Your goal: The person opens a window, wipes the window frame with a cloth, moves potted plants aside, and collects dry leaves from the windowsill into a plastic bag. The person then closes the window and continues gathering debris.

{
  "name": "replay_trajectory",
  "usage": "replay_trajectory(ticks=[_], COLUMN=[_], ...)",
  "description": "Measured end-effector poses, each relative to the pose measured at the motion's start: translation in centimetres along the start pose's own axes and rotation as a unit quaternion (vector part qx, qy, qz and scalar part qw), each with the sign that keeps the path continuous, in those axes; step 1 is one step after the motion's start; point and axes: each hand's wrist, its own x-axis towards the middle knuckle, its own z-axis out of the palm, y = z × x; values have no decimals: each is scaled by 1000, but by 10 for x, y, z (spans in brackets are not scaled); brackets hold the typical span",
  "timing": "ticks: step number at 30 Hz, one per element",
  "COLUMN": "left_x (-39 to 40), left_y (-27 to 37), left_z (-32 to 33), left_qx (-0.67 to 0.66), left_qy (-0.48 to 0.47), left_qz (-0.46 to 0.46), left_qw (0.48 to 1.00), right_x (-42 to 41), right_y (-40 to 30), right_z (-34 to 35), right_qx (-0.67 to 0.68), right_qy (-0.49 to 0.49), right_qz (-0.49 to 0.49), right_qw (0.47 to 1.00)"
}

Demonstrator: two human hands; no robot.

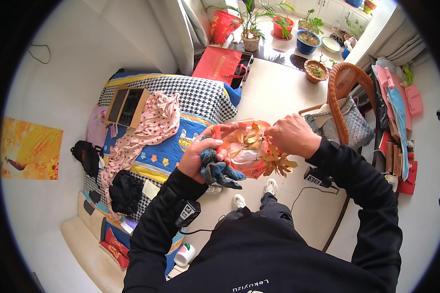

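Observation:
My left hand (195, 156) grips a bunched grey-blue cloth (220, 174) together with the edge of a thin red plastic bag (247, 170). Above the bag's right side, my right hand (293, 134) has its fingers closed on a sprig of dried brown leaves (278, 162). Some of these leaves hang over the bag's rim, and more dried leaves (252, 139) lie in its mouth. Something white (244, 156) shows inside the bag. The right fingertips are partly hidden, so their exact hold on the stem is unclear.
To the left, a bed (198, 91) bears a polka-dot blanket (157, 110), an open cardboard box (128, 106) and black clothing (126, 192). A wicker chair (335, 88) and a potted plant (316, 71) stand right. A white cylindrical container (185, 254) lies near the sofa (77, 234).

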Motion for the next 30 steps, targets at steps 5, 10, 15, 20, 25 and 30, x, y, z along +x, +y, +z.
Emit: replay_trajectory(ticks=[5,10,15,20,25,30], left_x=[-7,-14,-23,-30,-28,-26], left_y=[0,5,11,19,23,18], left_z=[-5,-7,-1,8,13,19], left_qx=[-39,-70,-62,-73,-52,-26], left_qy=[22,17,6,29,34,2], left_qz=[2,8,28,43,52,44], left_qw=[999,997,998,996,997,999], right_x=[-11,-26,-48,-68,-79,-91], right_y=[12,27,36,33,38,37], right_z=[-9,-32,-52,-45,-31,-28], right_qx=[103,118,124,-19,-35,-24], right_qy=[50,56,46,79,173,257], right_qz=[-45,-105,-111,-65,-48,-26], right_qw=[992,986,985,995,983,966])
